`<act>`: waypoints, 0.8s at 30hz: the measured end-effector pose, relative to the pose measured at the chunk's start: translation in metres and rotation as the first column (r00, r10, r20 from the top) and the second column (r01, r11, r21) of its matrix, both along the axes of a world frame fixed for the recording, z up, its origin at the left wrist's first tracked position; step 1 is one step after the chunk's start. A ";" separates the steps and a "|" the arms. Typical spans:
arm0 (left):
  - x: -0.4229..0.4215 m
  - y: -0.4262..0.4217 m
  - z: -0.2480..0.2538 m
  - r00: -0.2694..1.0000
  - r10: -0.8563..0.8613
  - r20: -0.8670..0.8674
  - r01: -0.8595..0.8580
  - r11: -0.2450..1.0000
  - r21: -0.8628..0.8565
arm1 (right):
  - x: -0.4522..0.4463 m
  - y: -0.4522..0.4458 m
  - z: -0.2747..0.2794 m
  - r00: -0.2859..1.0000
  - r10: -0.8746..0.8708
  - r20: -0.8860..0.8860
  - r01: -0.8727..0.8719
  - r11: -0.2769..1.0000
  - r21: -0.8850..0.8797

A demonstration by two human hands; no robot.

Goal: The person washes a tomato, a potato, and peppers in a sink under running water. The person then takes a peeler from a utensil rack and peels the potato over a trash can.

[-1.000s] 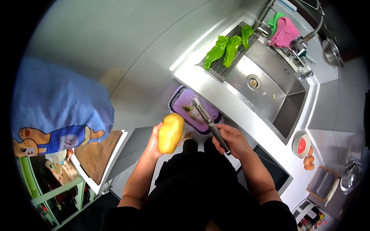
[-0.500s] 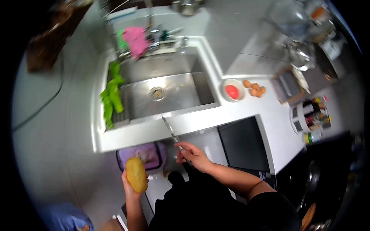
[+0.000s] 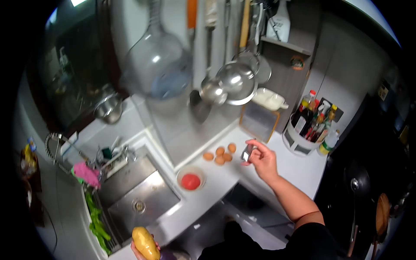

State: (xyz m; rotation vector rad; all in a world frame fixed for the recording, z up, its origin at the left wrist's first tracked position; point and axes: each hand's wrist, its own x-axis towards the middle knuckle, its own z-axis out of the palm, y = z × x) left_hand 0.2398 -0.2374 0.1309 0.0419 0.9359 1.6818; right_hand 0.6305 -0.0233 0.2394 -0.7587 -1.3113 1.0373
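At the bottom left, my left hand (image 3: 137,252) is closed around a large, yellow, peeled potato (image 3: 146,243), which looks wet and smooth. The potato is just in front of the sink's near edge. My right hand (image 3: 263,161) is raised over the right-hand counter, fingers pinched on a slim metal knife (image 3: 247,152). Only a short, shiny part of the knife shows, pointing away from me and blurred. Several brown eggs (image 3: 220,158) lie on the counter left of that hand, beside a bowl (image 3: 198,174) with something red in it.
The steel sink (image 3: 123,212) has green leafy vegetables (image 3: 96,219) along its left side. Behind the right hand are a framed board (image 3: 259,122) and a white rack (image 3: 296,141) of bottles. Strainers (image 3: 236,82) and ladles hang above. A dark pan (image 3: 357,177) sits at right.
My view has swung to the right and up. My right hand has moved from the counter's front edge to above the right counter, knife still held. The potato stays in my left hand.
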 end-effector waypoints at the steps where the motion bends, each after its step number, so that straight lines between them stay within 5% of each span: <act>1: 0.013 0.017 0.005 1.000 0.019 0.004 -0.019 1.000 -0.010 | 0.019 0.023 0.018 0.979 -0.173 0.106 0.160 0.979 0.124; 4: 0.035 0.056 0.011 1.000 -0.013 0.010 0.013 0.999 0.033 | 0.077 0.094 0.076 0.706 -0.614 0.354 0.474 0.780 0.408; 6: 0.056 0.080 0.022 0.998 -0.057 0.013 0.056 0.995 0.084 | 0.105 0.138 0.119 0.534 -0.768 0.354 0.437 0.609 0.661; 7: 0.073 0.089 0.035 0.996 -0.085 -0.010 0.085 0.991 0.106 | 0.116 0.164 0.132 0.541 -0.768 0.343 0.435 0.605 0.667; 9: 0.092 0.103 0.048 0.981 -0.189 0.039 0.175 0.956 0.235 | 0.128 0.213 0.150 0.819 -0.542 0.188 0.420 0.790 0.448; 10: 0.101 0.110 0.054 0.983 -0.180 0.030 0.168 0.956 0.240 | 0.131 0.231 0.160 0.826 -0.535 0.178 0.415 0.791 0.450; 12: 0.119 0.121 0.062 0.996 0.000 -0.090 0.005 0.998 0.064 | 0.135 0.255 0.175 0.975 -0.211 -0.068 0.221 0.939 0.264; 16: 0.124 0.133 0.056 0.995 -0.005 -0.099 0.017 0.993 0.120 | 0.143 0.294 0.197 0.932 -0.358 -0.051 0.356 0.884 0.303; 24: 0.137 0.158 0.064 0.999 0.018 -0.051 -0.013 0.996 0.094 | 0.157 0.342 0.261 0.925 -0.375 -0.057 0.362 0.831 0.423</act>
